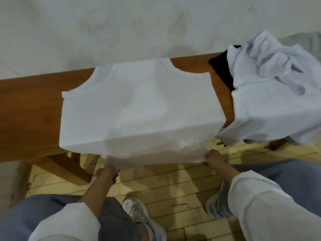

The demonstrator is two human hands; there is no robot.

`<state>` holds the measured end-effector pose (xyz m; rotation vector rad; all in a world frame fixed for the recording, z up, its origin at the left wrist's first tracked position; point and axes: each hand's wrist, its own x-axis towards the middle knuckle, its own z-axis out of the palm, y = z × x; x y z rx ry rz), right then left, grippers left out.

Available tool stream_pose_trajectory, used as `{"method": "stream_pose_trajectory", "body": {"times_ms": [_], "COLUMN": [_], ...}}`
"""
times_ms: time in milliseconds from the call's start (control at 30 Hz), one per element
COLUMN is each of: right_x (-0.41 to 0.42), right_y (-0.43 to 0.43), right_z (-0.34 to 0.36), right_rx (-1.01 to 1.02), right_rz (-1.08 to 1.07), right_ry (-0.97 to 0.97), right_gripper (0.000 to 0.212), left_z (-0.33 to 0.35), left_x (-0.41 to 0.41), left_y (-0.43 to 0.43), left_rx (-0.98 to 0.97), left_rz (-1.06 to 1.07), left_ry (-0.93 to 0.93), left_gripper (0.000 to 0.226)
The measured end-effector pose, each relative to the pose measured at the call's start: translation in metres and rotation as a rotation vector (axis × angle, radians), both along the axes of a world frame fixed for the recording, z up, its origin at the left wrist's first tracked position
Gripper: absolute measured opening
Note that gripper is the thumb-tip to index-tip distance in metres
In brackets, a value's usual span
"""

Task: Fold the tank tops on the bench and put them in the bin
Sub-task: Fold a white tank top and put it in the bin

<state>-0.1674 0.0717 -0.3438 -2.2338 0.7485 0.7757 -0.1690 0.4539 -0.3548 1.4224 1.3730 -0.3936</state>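
Note:
A white tank top (139,105) lies spread flat across the brown wooden bench (29,105), neck and armholes toward the wall, its hem hanging over the near edge. My left hand (108,173) grips the hem's left corner below the bench edge. My right hand (212,158) pinches the hem's right corner. A rumpled pile of white tank tops (271,87) sits on the bench to the right, with a black garment (222,70) partly under it. No bin is in view.
The bench stands against a pale wall (121,28). Its wooden leg (69,169) is under the left side. My legs and grey shoes (139,216) stand on the yellow tiled floor in front of the bench.

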Motion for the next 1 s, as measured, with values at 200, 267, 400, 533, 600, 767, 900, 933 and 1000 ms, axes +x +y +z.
{"method": "stream_pose_trajectory", "body": {"times_ms": [200,267,400,533,600,767,900,933,1000], "right_x": [-0.032,-0.044,-0.058,-0.066,-0.067,-0.071,-0.065,-0.063,-0.057], "right_y": [-0.002,0.003,0.015,0.029,0.032,0.024,0.018,0.017,0.014], "right_z": [0.045,0.072,0.112,0.156,0.178,0.217,0.236,0.241,0.248], "right_rx": [-0.003,-0.016,0.047,0.298,0.361,-0.008,-0.137,-0.110,-0.144], "right_rz": [0.088,0.043,-0.054,-0.160,-0.190,0.185,0.188,0.142,0.073], "right_ry": [-0.090,-0.195,-0.334,-0.448,-0.479,-0.548,-0.724,-0.790,-0.895], "right_gripper": [0.020,0.025,0.022,0.012,0.025,0.025,0.011,0.009,0.022], "left_z": [0.041,0.062,0.103,0.158,0.179,0.224,0.248,0.252,0.259], "left_x": [-0.025,-0.034,-0.043,-0.060,-0.066,-0.071,-0.067,-0.065,-0.061], "left_y": [-0.009,-0.008,-0.004,-0.003,0.002,0.021,0.032,0.034,0.037], "left_rx": [0.113,0.169,0.269,0.090,0.002,-0.026,0.177,0.196,0.267], "left_rz": [-0.072,-0.126,-0.284,-0.401,-0.451,-0.662,-0.729,-0.694,-0.542], "left_ry": [-0.049,-0.126,-0.343,-0.607,-0.674,-0.658,-0.770,-0.814,-0.897], "left_gripper": [0.022,0.025,0.013,0.004,0.008,0.034,0.003,0.013,0.019]}}
